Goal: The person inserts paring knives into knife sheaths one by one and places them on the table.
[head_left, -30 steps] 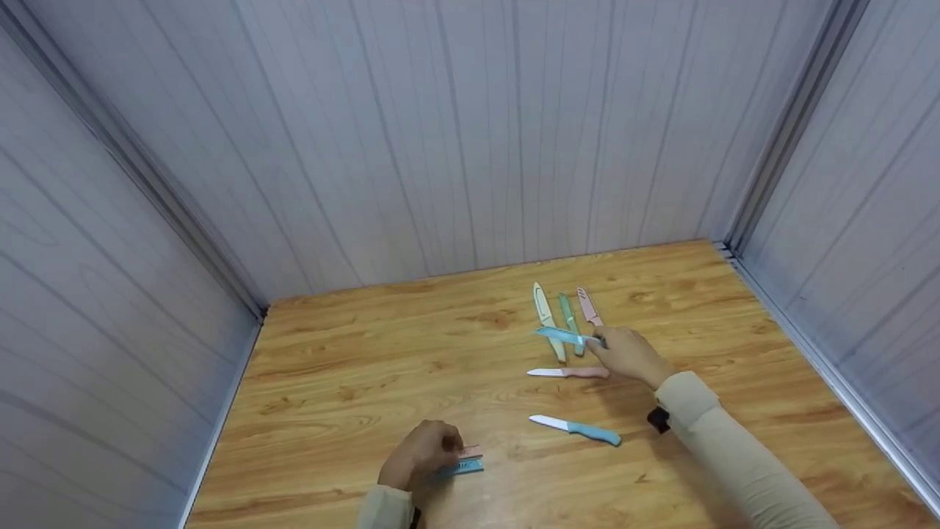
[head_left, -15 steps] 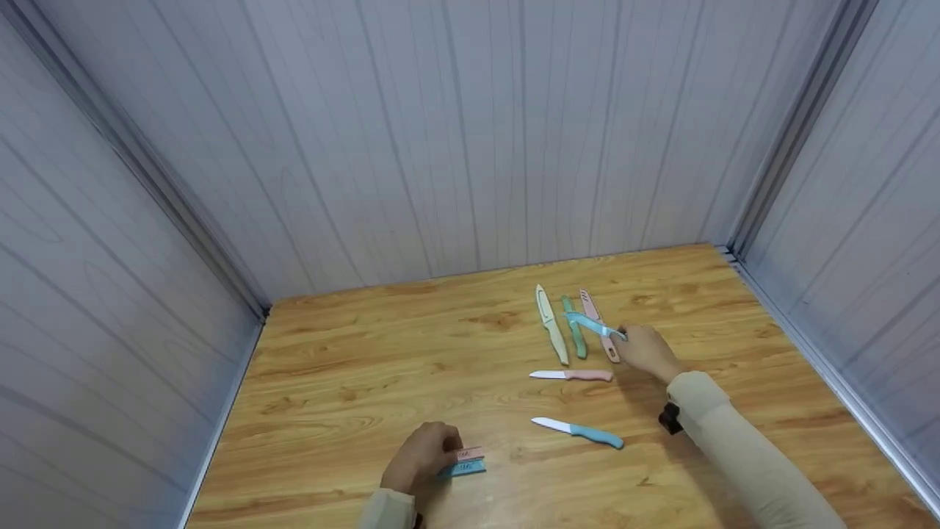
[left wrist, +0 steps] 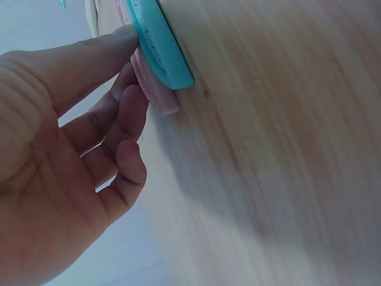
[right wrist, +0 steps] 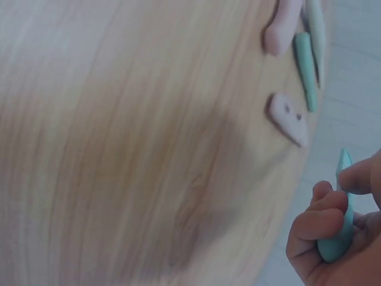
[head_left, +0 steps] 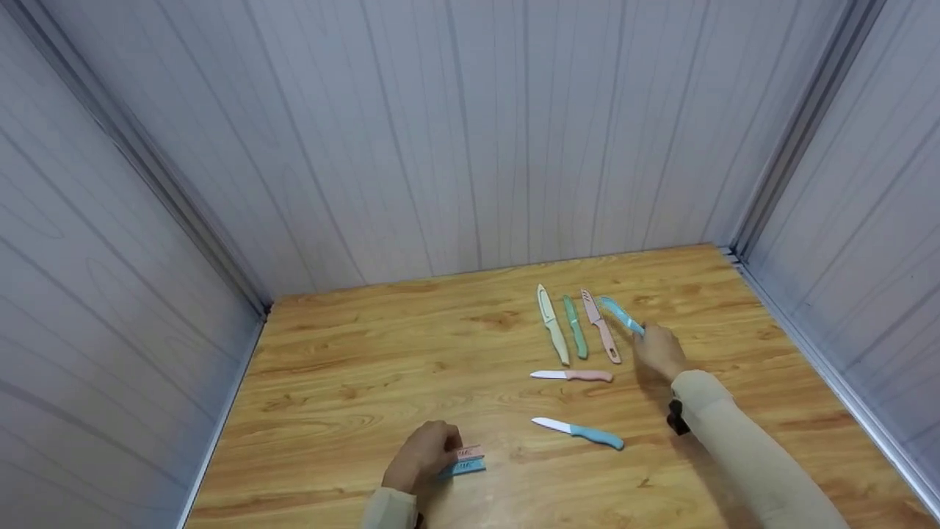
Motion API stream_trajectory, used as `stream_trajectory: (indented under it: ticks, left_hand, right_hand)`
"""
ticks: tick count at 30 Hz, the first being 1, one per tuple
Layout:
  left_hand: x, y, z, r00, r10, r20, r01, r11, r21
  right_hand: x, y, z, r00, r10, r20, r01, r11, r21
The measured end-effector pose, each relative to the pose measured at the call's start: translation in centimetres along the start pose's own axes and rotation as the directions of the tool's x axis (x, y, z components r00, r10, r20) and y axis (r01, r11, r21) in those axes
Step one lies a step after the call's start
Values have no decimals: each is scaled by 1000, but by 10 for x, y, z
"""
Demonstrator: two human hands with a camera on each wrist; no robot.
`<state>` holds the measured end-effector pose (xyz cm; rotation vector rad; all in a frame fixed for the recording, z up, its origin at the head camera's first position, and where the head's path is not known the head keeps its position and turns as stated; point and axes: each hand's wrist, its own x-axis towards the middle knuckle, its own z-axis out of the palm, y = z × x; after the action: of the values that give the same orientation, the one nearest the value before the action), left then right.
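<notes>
My left hand (head_left: 426,452) is low on the table, pinching a blue blade sheath (head_left: 467,466) and a pink blade sheath (head_left: 470,452) that lie side by side. In the left wrist view the thumb presses the blue sheath (left wrist: 161,44), with the pink sheath (left wrist: 156,92) beneath it at the fingertips. At the far right, my right hand (head_left: 659,351) grips a light blue knife (head_left: 621,314) by its handle, the blade end pointing away. The right wrist view shows curled fingers around the blue handle (right wrist: 334,247).
Left of the held knife lie a pink knife (head_left: 602,327), a green knife (head_left: 576,327) and a cream knife (head_left: 552,323) in a row. Nearer are a pink-handled knife (head_left: 587,375) and a blue-handled knife (head_left: 596,436), both with bare white blades. Panel walls enclose the wooden table (head_left: 352,367).
My right hand has carried the light blue knife rightward, from over the cream and green knives past the pink one, turning its blade end away. The left hand has stayed in place.
</notes>
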<state>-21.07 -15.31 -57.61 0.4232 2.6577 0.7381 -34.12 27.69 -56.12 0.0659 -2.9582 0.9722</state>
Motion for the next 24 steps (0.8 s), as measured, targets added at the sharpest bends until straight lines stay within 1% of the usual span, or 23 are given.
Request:
stream_trajectory:
  ticks: [4, 6, 9, 14, 16, 20, 24]
  left_hand:
    - [1, 0, 0, 1000, -10, 7, 10, 1000, -7]
    - [2, 0, -1, 1000, -19, 11, 19, 1000, -7]
    - [1, 1, -2, 1000, -15, 10, 16, 1000, -8]
    - [0, -1, -3, 999, 49, -10, -49, 998, -25]
    - [-1, -1, -4, 998, 57, -11, -57, 998, -36]
    - [0, -1, -3, 1000, 19, 4, -19, 997, -70]
    - [0, -1, -3, 1000, -10, 21, 12, 995, -104]
  right_hand:
    - [5, 8, 1, 999, 42, -10, -42, 999, -14]
    - [7, 11, 2, 997, 74, 10, -74, 997, -14]
    - [9, 16, 3, 992, 119, 34, -118, 993, -3]
    - [12, 22, 3, 985, 165, 54, -167, 986, 26]
    - [14, 24, 3, 980, 186, 69, -189, 981, 34]
    - [16, 28, 3, 971, 217, 100, -223, 973, 54]
    - [18, 30, 4, 966, 239, 99, -246, 967, 60]
